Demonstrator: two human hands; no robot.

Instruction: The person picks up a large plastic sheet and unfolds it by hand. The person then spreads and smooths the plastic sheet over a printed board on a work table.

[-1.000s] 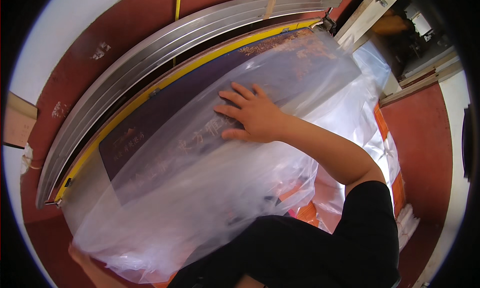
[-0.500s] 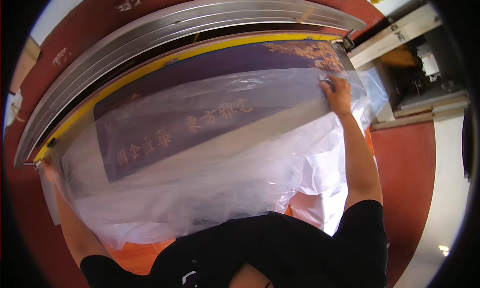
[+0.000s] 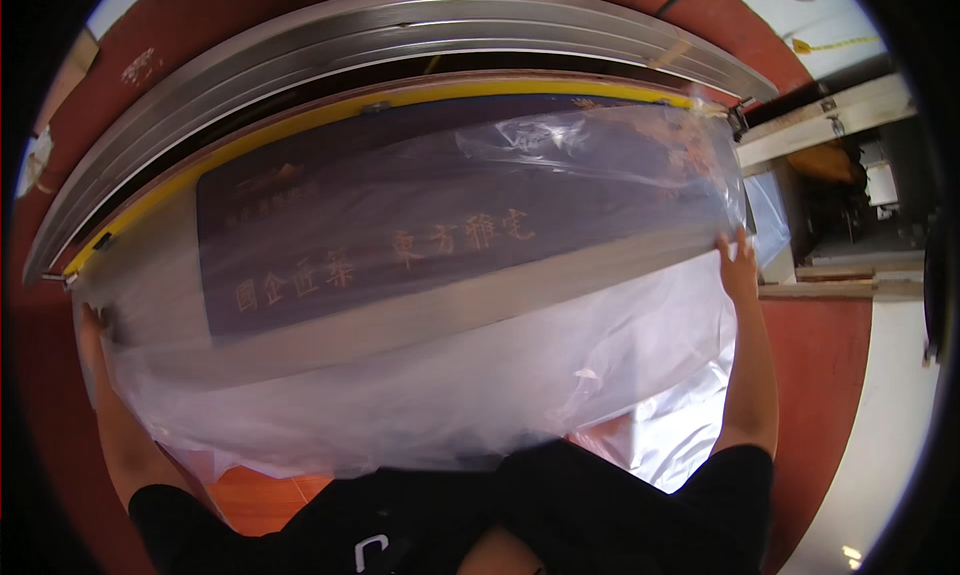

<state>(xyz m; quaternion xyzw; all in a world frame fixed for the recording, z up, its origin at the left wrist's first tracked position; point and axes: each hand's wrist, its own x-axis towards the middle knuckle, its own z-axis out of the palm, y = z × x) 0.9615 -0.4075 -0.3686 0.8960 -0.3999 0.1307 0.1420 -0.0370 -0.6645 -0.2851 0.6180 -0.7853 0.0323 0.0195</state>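
Observation:
A thin clear plastic sheet (image 3: 400,395) lies wrinkled over a wide panel, the near part hanging in folds towards my body. Through it shows the panel's dark purple printed face (image 3: 400,185), with gold characters and a gold tree pattern at the far right. My left hand (image 3: 92,325) is at the panel's left edge, its fingers closed around the sheet's margin there, partly hidden and blurred. At the right edge, my right hand (image 3: 738,260) grips the sheet with its fingertips over the border, thumb side towards the panel.
A yellow strip (image 3: 290,130) with small clips runs along the panel's far edge. Beyond it stands a curved-looking silver metal rail (image 3: 400,37). On the right are a pale wooden beam (image 3: 825,120) and a dark recess with assorted items. Red floor (image 3: 815,395) lies beside me.
The sheet has spread farther towards the far edge and right corner, covering more of the purple face. My right hand has come nearer and outward to the right edge; my view has shifted slightly.

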